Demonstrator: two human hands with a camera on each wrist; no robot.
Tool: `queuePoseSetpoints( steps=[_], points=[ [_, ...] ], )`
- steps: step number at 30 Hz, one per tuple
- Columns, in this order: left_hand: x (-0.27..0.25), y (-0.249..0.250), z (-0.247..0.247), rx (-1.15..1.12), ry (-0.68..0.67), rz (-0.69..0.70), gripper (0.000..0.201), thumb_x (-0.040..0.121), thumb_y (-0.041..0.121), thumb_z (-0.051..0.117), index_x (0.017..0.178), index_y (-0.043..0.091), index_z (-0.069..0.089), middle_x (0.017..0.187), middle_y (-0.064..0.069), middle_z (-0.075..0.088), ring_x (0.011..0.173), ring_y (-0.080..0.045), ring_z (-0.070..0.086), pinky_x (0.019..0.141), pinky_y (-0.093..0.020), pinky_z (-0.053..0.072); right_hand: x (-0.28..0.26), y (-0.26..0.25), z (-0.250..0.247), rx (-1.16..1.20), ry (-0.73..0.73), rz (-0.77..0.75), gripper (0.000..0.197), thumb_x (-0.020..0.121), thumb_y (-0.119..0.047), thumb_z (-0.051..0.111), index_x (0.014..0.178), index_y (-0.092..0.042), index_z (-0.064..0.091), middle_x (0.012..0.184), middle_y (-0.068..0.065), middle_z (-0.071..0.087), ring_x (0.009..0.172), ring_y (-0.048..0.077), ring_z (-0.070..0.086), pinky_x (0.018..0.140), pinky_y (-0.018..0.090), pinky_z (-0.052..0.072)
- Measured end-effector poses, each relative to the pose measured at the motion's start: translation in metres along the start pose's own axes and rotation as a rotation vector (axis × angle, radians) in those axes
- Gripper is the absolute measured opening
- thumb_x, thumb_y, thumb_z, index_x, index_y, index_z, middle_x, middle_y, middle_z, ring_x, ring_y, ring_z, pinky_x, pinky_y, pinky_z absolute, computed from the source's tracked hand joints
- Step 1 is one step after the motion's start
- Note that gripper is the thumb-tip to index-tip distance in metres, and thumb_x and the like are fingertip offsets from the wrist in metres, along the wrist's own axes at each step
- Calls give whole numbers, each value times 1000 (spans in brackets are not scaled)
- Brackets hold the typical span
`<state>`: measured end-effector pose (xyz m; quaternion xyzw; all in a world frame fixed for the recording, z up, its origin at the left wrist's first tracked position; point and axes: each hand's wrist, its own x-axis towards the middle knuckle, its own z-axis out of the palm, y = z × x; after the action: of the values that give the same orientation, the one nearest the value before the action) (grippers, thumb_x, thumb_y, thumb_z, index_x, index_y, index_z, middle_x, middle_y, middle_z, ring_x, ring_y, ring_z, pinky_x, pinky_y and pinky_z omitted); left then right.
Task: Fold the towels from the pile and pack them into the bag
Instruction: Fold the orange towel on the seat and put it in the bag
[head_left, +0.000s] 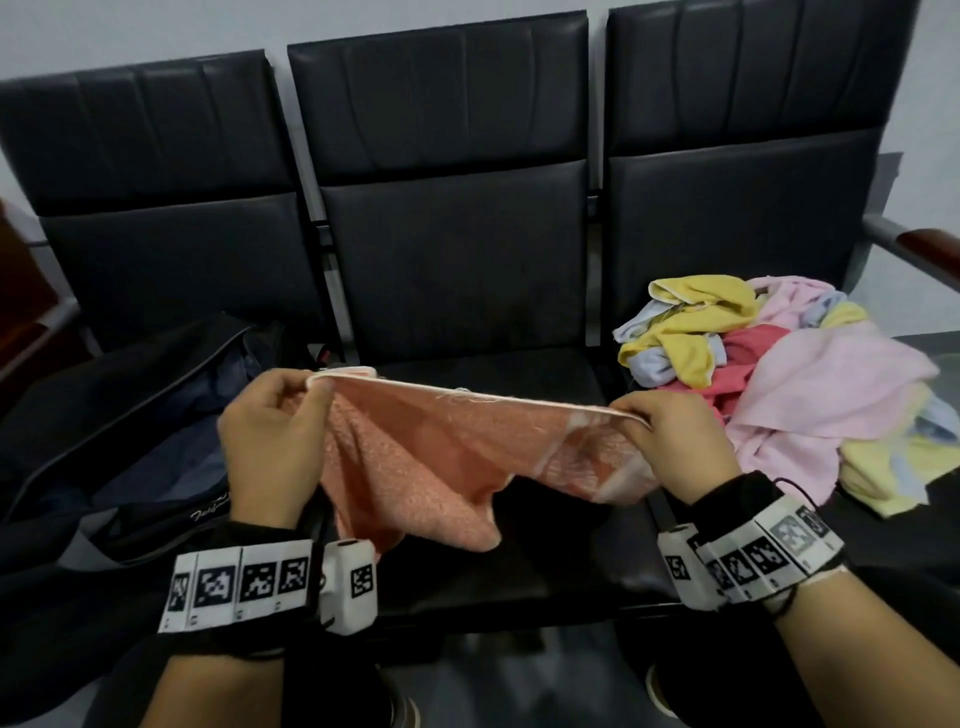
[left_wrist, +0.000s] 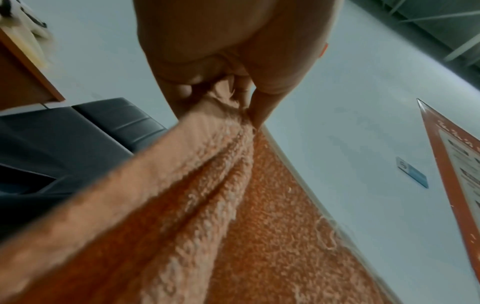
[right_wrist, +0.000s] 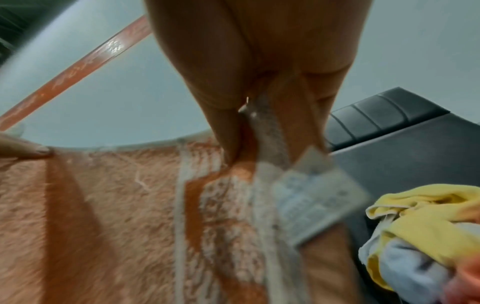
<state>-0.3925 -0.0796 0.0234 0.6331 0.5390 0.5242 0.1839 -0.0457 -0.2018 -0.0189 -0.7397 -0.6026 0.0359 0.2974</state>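
An orange towel (head_left: 436, 457) hangs stretched between both hands above the middle seat. My left hand (head_left: 270, 441) pinches its top left corner, and the left wrist view shows the fingers (left_wrist: 241, 96) curled round bunched orange towel (left_wrist: 233, 205). My right hand (head_left: 670, 441) pinches the top right corner; the orange towel (right_wrist: 116, 205) with a white patterned band and a label hangs below it. The towel pile (head_left: 779, 374), yellow, pink, red and light blue, lies on the right seat. A dark open bag (head_left: 130, 415) sits on the left seat.
Three black padded seats (head_left: 452, 249) stand in a row against a pale wall. A metal armrest with a wooden top (head_left: 914, 249) sticks out at the right. Yellow and blue towels (right_wrist: 420, 236) from the pile lie close beside my right hand.
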Motion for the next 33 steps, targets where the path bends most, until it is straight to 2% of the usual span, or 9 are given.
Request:
queuePoseSetpoints(
  steps=[6,8,10,15,18,24,27,30,33],
  points=[
    [13,4,-5,46,115,-33,10,90,29,66,82,24,67,72,14,62,70,-11,60,73,-29,47,2,-9,-6,384,-20,86,13,91,-16,69,102,-19,76,76,-9,72,74,1,65,66,16,46],
    [13,15,4,45,99,-21,9,90,28,66,81,27,66,75,14,62,76,-12,62,75,-26,47,5,-27,-10,627,-59,83,25,94,-12,64,115,-25,70,69,14,67,67,14,63,64,22,47],
    [10,30,18,11,37,26,10,88,27,67,79,31,64,81,15,64,80,-3,61,74,-9,42,7,-52,-15,854,-65,46,23,96,-8,60,109,-25,69,71,28,62,61,27,58,60,33,47],
    [-3,48,45,35,-276,213,14,91,7,62,100,17,67,102,5,62,92,-1,57,84,-7,38,13,-91,-17,1199,-174,24,22,98,-7,50,96,-9,72,75,20,65,58,28,60,53,35,51],
    [-14,43,45,25,-403,239,25,91,-6,53,96,12,69,99,2,65,88,7,55,83,0,34,11,-92,-9,1089,-254,39,33,99,-1,45,96,-13,75,85,26,66,68,29,58,62,39,48],
    [-34,33,43,-113,-549,156,26,94,4,58,95,29,66,84,19,67,70,1,60,67,-14,45,5,-95,10,988,-470,-45,41,85,5,46,108,-18,72,98,1,76,85,12,71,64,20,55],
    [-36,33,41,-144,-528,175,27,90,6,65,92,32,67,83,21,67,68,2,60,66,-11,44,5,-98,15,787,-349,-154,26,89,0,60,101,-19,73,84,-9,75,76,4,71,64,17,53],
    [-36,36,40,-181,-542,152,25,88,7,72,92,32,70,87,17,70,74,1,63,69,-11,46,9,-102,18,605,-171,-230,7,88,-19,71,86,-24,75,81,-5,70,79,10,68,73,37,55],
    [-37,39,39,-221,-594,116,20,89,9,73,96,28,74,91,14,73,81,-1,67,74,-17,50,13,-109,21,563,-95,-298,7,87,-27,72,83,-33,74,90,-9,57,88,11,59,78,30,50]
  ],
)
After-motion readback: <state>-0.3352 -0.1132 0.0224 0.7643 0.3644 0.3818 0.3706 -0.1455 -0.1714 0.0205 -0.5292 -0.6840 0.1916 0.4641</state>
